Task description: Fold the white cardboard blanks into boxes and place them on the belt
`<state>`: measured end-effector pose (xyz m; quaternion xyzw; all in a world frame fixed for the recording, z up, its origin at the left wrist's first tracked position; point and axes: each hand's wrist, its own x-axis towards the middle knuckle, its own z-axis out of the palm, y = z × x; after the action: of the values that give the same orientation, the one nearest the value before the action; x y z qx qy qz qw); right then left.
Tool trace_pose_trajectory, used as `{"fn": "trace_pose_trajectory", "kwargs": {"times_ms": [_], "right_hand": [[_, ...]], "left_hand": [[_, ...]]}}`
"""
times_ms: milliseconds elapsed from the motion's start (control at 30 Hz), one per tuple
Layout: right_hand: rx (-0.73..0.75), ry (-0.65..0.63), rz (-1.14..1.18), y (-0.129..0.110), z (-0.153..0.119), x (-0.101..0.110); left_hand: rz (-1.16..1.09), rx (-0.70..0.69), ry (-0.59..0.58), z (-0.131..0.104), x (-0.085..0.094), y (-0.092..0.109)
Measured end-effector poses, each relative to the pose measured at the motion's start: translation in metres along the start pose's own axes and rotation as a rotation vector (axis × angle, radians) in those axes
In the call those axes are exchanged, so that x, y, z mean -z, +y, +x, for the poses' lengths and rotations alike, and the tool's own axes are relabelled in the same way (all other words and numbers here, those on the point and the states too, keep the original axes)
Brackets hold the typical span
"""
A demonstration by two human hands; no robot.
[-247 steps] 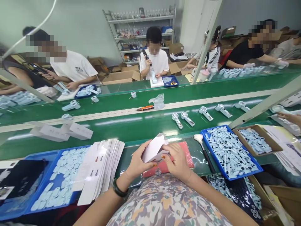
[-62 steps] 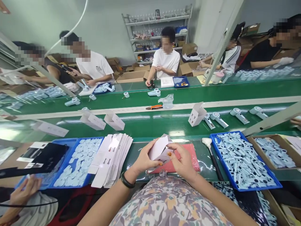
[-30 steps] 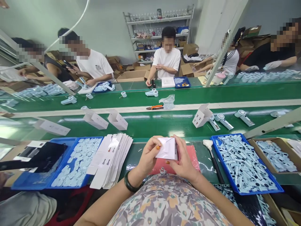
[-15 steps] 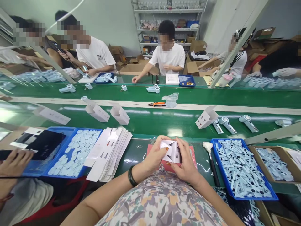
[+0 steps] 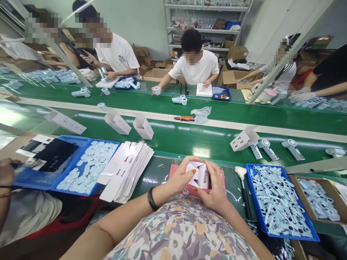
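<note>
Between my two hands is a small white cardboard box (image 5: pixel 201 174), its end flaps facing me and dark print on its right side. My left hand (image 5: pixel 182 177) wraps the box's left side, thumb pressed on a flap. Fingers of my right hand (image 5: pixel 214 187) curl round the right side, and its thumb lies along the near lower edge. Under the box a pink-red pad (image 5: pixel 173 170) lies on the bench. A stack of flat printed cartons (image 5: pixel 130 169) stands left of my hands, and a black-handled mallet (image 5: pixel 244 191) with a pale head lies to the right.
Blue trays of light-blue parts stand at left (image 5: pixel 89 168) and right (image 5: pixel 282 202), with a cardboard box of parts (image 5: pixel 317 198) beyond. Open white cartons (image 5: pixel 143 126) and handheld fans (image 5: pixel 292 148) sit on the green conveyor (image 5: pixel 187 141). Pliers (image 5: pixel 184 118) lie further back. Co-workers sit opposite and at left.
My hands keep nearly the same grip on the box. The view has tilted slightly. The co-worker opposite now holds a light-blue piece. The left neighbour's hand has drawn back toward the left edge.
</note>
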<state>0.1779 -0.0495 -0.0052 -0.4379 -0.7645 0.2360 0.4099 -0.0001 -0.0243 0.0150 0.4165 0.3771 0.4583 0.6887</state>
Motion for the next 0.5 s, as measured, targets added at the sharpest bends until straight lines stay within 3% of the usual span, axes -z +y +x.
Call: {"fn": "trace_pose_trajectory", "kwargs": {"times_ms": [100, 300, 500], "right_hand": [[0.014, -0.009, -0.018, 0.0, 0.002, 0.001], [-0.056, 0.124, 0.065, 0.003, 0.005, -0.001], [-0.128, 0.132, 0.273, -0.001, 0.014, -0.01]], "left_hand": [[0.032, 0.012, -0.001, 0.001, 0.003, -0.002], [-0.322, -0.024, -0.037, 0.008, 0.01, 0.0], [-0.363, -0.089, 0.035, 0.012, -0.009, -0.007]]}}
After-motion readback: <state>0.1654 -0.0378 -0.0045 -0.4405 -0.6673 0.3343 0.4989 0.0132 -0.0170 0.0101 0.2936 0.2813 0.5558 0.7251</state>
